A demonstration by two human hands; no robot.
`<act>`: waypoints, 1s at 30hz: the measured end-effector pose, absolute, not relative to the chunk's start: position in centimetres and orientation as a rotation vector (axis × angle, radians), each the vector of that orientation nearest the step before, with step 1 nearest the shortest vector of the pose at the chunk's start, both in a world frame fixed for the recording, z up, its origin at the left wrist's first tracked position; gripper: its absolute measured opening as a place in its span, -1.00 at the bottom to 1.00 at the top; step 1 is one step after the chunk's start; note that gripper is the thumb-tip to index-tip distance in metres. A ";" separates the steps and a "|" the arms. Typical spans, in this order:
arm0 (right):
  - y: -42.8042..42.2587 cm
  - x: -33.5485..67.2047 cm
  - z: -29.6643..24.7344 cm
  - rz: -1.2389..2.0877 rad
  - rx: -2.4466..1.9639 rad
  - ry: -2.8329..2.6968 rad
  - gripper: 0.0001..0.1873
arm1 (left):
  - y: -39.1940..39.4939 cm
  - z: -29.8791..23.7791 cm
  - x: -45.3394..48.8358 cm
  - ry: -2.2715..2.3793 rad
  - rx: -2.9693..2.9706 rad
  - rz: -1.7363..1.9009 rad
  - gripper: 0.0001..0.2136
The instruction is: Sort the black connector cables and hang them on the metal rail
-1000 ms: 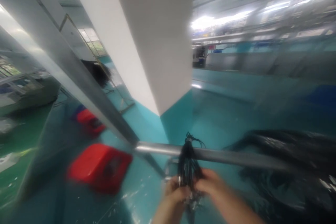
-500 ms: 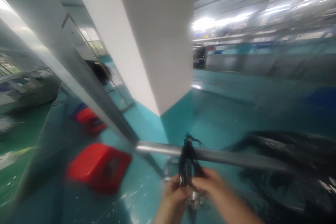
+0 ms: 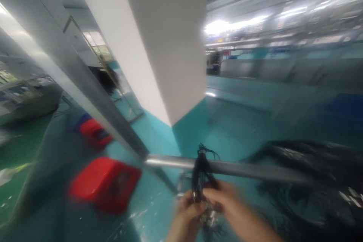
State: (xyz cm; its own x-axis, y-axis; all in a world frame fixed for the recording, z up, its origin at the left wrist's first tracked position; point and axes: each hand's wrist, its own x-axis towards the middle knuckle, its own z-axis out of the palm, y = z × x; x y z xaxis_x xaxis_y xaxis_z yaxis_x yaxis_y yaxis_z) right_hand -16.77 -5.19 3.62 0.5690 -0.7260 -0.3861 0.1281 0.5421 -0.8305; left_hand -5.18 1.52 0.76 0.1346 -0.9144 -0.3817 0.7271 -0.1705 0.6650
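A bundle of black cables hangs over a horizontal metal rail, with thin loose wire ends sticking up above it. My left hand is closed around the bundle's left side below the rail. From the right, my right hand grips the same bundle, thumb and fingers near its front. Shiny, pale connector-like ends show blurred just under the fingers. Further right, a large mass of black cables drapes over the same rail.
A slanting metal post joins the rail on the left. Behind stands a white and teal pillar. Two red stools are on the teal floor at left. Long grey benches run along the far right.
My right hand has shifted slightly left along the bundle, its thumb nearer the cables. The left hand stays on the bundle. The whole view has turned a little.
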 end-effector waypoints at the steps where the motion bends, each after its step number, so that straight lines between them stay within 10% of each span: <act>1: -5.2 -16.7 3.5 -0.580 -0.852 0.828 -0.86 | 1.5 0.8 -5.2 -0.258 0.930 -1.479 -0.75; 30: -4.9 -16.7 4.1 -0.599 -0.916 0.882 -0.78 | 1.4 0.3 -5.2 -0.189 0.944 -1.475 -0.83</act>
State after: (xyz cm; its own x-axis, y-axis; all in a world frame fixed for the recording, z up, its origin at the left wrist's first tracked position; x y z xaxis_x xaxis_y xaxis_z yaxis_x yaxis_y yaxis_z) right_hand -16.71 -4.95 4.06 0.5193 -0.7619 -0.3870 0.0783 0.4934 -0.8663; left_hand -5.19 1.37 0.31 0.1525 -0.8906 -0.4284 0.7541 -0.1753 0.6329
